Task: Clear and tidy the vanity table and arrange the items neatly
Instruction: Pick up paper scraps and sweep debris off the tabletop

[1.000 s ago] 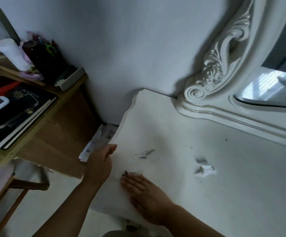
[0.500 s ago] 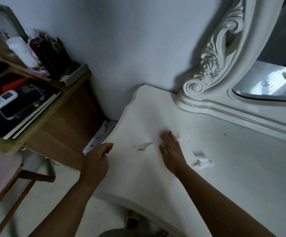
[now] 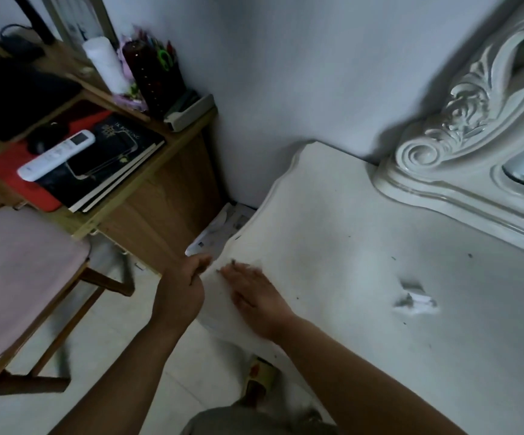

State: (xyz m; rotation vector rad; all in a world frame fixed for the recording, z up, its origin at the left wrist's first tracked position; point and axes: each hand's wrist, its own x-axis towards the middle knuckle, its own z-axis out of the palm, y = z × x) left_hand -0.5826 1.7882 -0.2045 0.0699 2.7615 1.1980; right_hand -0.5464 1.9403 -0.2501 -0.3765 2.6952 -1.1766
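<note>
The white vanity table [image 3: 364,233] fills the right half of the view. My right hand [image 3: 254,293] lies flat on it, palm down, fingers together, its tips at the table's left edge beside a few small dark bits [image 3: 233,264]. My left hand [image 3: 185,284] is curled and cupped against that same edge, just below the tabletop and almost touching the right fingertips; what it holds is hidden. A crumpled white paper scrap [image 3: 414,300] lies on the table well to the right of both hands. Tiny dark specks [image 3: 470,255] dot the surface.
An ornate white mirror frame [image 3: 461,127] stands at the back right. Left of the vanity is a wooden desk [image 3: 160,202] with a white remote [image 3: 56,154], books and a dark bottle [image 3: 147,73]. Papers [image 3: 223,227] sit in the gap. A pink-cushioned chair [image 3: 19,277] stands at left.
My right hand has swept from mid-table back left to the edge by my left hand. The small grey scrap that lay between them is no longer on the surface.
</note>
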